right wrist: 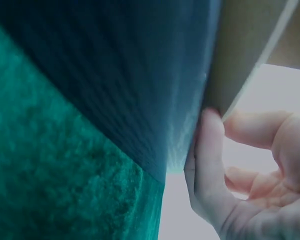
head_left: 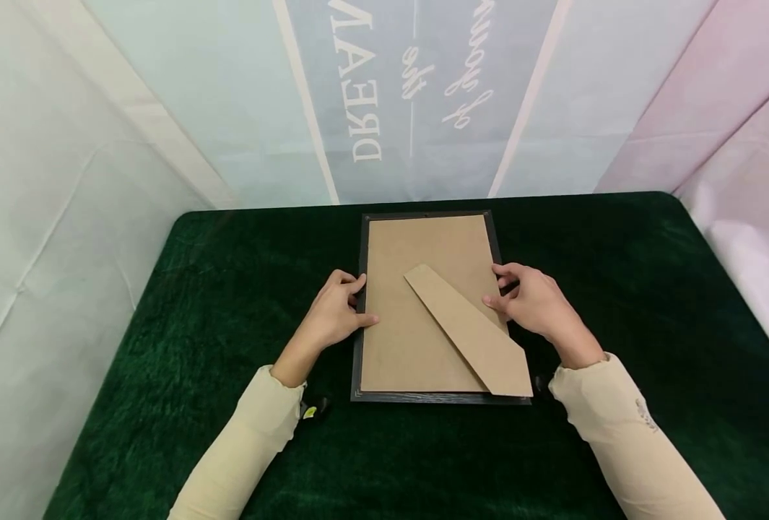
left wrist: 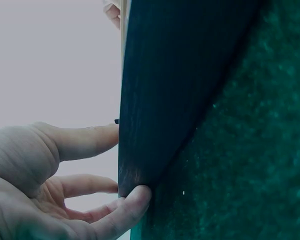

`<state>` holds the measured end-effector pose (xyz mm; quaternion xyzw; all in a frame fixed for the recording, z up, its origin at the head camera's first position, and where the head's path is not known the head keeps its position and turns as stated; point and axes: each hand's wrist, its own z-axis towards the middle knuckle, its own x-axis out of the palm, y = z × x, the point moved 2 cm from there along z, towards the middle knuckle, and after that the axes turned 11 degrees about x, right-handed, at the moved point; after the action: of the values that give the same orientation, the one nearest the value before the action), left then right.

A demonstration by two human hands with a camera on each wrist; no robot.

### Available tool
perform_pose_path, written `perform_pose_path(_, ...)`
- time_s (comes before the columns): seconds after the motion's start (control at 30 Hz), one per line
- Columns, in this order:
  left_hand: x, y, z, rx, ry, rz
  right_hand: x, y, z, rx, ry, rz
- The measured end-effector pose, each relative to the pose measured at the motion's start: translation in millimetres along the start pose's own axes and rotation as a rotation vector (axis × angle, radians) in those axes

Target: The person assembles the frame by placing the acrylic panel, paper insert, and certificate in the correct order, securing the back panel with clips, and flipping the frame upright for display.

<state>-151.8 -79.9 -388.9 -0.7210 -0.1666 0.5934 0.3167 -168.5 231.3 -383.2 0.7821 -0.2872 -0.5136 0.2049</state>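
A dark picture frame lies face down with its brown backing board showing. Slanting across the board to its lower right corner is a flat easel leg. My left hand holds the frame's left side, thumb over the top edge and fingers along the outer side. In the left wrist view, a fingertip presses low on the frame's dark side. On the right, my right hand pinches the edge of the backing board. The right wrist view shows the board's edge standing above the frame's dark side.
Dark green velvety cloth covers the table under the frame. Behind the table's far edge hangs a pale printed backdrop with lettering. White fabric hangs at the left, and pinkish fabric at the right.
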Motion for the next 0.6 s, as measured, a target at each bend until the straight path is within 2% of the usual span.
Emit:
perform_pose_path(0.23,0.9,1.1,0.2,0.005,0.023,-0.001,1.3,-0.2,-0.6,-0.007,-0.031,-0.043)
perform_pose_path(0.47,0.0,-0.2,0.5,0.018,0.114,0.052,0.7,-1.5,0.0,-0.015,-0.055,-0.014)
perform_pose_path(0.6,1.3,-1.0,0.1,0.018,0.136,0.075,1.4,-2.1,0.5,-0.032,-0.062,-0.004)
